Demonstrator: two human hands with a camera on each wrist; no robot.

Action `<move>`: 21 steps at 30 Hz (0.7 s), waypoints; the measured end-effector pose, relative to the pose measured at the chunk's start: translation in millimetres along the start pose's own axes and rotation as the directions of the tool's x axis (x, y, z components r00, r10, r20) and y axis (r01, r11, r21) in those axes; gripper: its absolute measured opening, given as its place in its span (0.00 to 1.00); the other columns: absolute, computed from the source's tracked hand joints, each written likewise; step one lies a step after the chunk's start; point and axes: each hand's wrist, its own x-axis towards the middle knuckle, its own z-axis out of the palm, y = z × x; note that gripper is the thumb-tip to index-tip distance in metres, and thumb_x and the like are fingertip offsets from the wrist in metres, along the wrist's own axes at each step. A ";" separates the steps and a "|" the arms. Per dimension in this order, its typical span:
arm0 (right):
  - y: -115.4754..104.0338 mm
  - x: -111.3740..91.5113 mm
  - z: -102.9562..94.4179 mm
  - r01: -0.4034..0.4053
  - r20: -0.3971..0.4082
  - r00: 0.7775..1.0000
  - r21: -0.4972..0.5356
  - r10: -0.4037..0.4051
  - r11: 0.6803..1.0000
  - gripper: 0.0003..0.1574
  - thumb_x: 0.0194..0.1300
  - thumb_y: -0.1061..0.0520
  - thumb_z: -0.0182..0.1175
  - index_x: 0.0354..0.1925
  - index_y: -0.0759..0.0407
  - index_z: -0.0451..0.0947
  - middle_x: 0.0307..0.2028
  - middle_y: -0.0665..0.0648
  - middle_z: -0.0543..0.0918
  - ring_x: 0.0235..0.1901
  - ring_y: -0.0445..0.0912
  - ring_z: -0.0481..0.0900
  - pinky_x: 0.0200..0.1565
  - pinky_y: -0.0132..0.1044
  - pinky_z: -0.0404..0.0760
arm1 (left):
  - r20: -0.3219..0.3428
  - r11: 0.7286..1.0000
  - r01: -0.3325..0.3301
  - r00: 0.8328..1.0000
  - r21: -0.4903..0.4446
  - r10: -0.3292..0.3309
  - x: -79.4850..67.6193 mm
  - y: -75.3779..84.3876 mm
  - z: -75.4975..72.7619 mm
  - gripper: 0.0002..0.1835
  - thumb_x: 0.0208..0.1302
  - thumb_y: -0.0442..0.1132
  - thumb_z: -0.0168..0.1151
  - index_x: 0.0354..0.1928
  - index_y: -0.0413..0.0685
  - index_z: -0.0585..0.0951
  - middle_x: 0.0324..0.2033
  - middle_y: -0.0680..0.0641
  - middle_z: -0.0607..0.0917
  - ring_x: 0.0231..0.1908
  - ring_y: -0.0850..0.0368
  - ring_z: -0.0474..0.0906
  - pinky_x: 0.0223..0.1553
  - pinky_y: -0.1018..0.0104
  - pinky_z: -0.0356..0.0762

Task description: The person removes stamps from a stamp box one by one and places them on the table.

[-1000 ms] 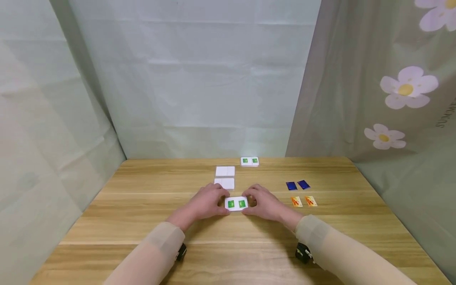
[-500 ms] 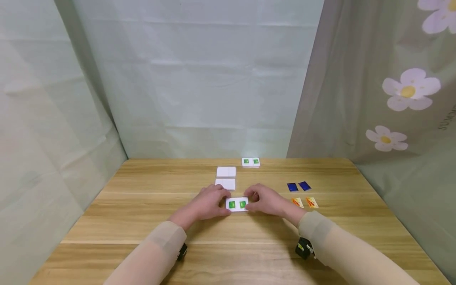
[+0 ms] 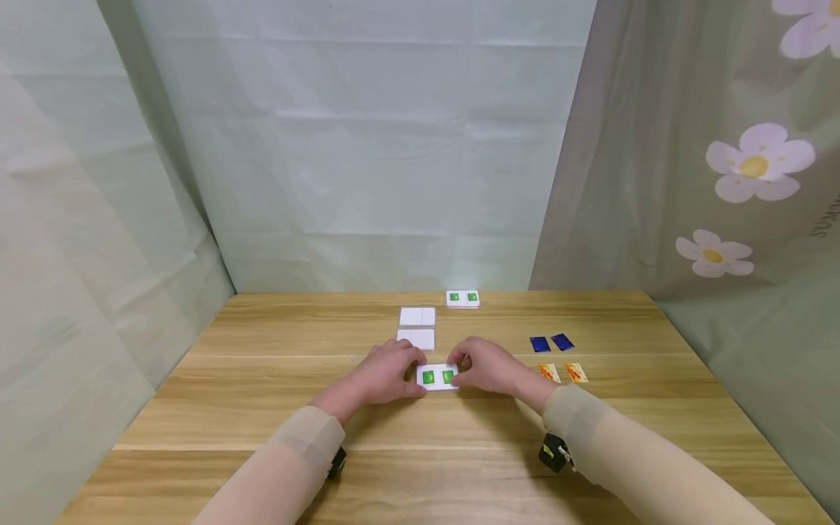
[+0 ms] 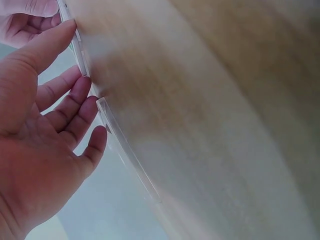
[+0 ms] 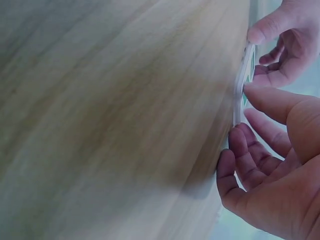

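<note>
A flat white plastic case (image 3: 437, 370) with two small green cards (image 3: 429, 378) on its face lies on the table between both hands. My left hand (image 3: 389, 372) grips its left end, thumb at the near edge and fingertips at the far edge. My right hand (image 3: 488, 368) holds the right end, its thumb over the face at the right green card (image 3: 448, 376) and its index finger at the far corner. The right wrist view shows the case edge-on (image 5: 241, 100) with the right thumb (image 5: 270, 102) against it; its face is mostly hidden there.
Two blank white cases (image 3: 417, 316) lie one behind the other beyond the left hand. Another case with green cards (image 3: 462, 298) sits at the table's back edge. To the right lie two blue cards (image 3: 539, 344) and two orange cards (image 3: 576, 372). Curtains (image 3: 394, 146) surround the table.
My right thumb has shifted from the near edge of the case onto its face at the right green card. The left hand keeps its grip; the case stays in place.
</note>
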 end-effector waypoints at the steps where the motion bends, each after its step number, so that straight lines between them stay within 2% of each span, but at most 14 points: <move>1: -0.5 0.2 -0.1 -0.004 0.003 1.000 -0.004 0.004 1.000 0.15 0.57 0.56 0.76 0.42 0.54 0.85 0.38 0.51 0.82 0.37 0.44 0.76 0.43 0.41 0.77 | 0.003 1.000 0.000 1.000 0.000 0.000 0.0 -0.1 0.3 0.24 0.57 0.54 0.76 0.51 0.50 0.83 0.46 0.52 0.80 0.44 0.54 0.70 0.49 0.53 0.68; 11: -4.1 1.9 -2.0 -0.024 0.023 0.999 0.005 0.024 1.000 0.10 0.57 0.56 0.76 0.37 0.52 0.85 0.36 0.50 0.81 0.36 0.44 0.76 0.42 0.43 0.76 | 0.006 1.000 0.008 1.000 -0.003 -0.008 1.1 -1.7 2.1 0.26 0.57 0.56 0.75 0.52 0.51 0.82 0.46 0.52 0.80 0.46 0.55 0.71 0.50 0.52 0.69; 21: -4.5 1.2 -2.9 -0.063 0.020 0.998 0.041 0.062 0.997 0.13 0.56 0.58 0.76 0.35 0.50 0.81 0.35 0.50 0.80 0.36 0.46 0.76 0.41 0.42 0.74 | 0.008 1.000 -0.003 1.000 -0.006 0.003 1.5 -1.4 0.9 0.26 0.56 0.56 0.76 0.52 0.50 0.82 0.46 0.53 0.80 0.45 0.54 0.71 0.50 0.51 0.69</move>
